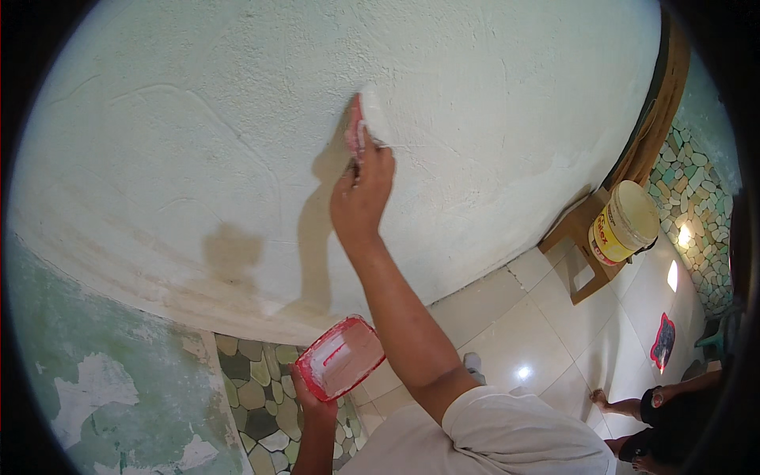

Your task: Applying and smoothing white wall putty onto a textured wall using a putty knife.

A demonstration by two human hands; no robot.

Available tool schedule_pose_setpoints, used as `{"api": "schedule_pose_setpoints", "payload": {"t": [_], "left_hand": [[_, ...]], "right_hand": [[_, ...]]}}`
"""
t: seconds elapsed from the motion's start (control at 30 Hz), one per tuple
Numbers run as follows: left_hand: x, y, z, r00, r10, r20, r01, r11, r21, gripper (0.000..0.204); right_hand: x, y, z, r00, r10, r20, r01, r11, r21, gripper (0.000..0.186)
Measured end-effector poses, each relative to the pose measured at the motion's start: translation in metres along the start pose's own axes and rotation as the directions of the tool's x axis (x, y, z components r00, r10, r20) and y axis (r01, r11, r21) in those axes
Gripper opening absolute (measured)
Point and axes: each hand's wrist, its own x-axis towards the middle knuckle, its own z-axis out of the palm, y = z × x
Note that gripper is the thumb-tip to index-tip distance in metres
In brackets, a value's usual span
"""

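My right hand (362, 194) grips a red paint applicator (356, 119) with a white, coated head, held at the pale, rough-textured wall (499, 111) in the upper middle of the head view. Its fingers are closed round the red part, and its shadow falls to the left. Lower down, my left hand (313, 396) holds a red rectangular tray (326, 377), smeared inside with white paint, below and left of my right forearm.
At right, a yellow-and-white bucket (621, 226) sits on a brown board (584, 286) over floor tiles (499, 340). Another person's legs and hand (665, 396) are at lower right, near a red-edged dark object (663, 342). A patchy green wall (87, 340) and pebble surfaces (257, 427) border the area.
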Motion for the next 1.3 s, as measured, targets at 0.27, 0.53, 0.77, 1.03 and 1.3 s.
{"api": "schedule_pose_setpoints", "payload": {"t": [0.27,0.53,0.77,1.03,1.3], "left_hand": [[0.003,-0.005,-0.008,1.0,0.018,-0.014,-0.018,1.0,-0.011,0.064],[-0.01,0.001,-0.002,1.0,0.02,0.02,-0.02,1.0,-0.001,0.064],[-0.019,0.004,-0.008,0.993,-0.036,-0.115,0.032,0.999,-0.037,0.064],[-0.018,0.008,-0.016,0.998,0.002,-0.069,-0.003,1.0,-0.01,0.065],[-0.019,0.01,-0.01,1.0,0.011,-0.024,-0.011,1.0,0.023,0.065]], "right_hand": [[-0.01,-0.033,-0.001,0.968,-0.169,0.185,0.151,0.983,0.106,0.064],[0.006,0.038,-0.029,0.984,-0.064,-0.167,0.056,0.997,-0.048,0.06],[-0.011,-0.003,0.021,0.996,0.003,-0.089,-0.001,1.0,0.026,0.063],[-0.004,-0.028,0.009,0.948,-0.291,0.128,0.274,0.952,0.135,0.059],[-0.009,0.038,-0.025,0.985,-0.016,-0.172,0.023,0.999,0.04,0.064]]}}
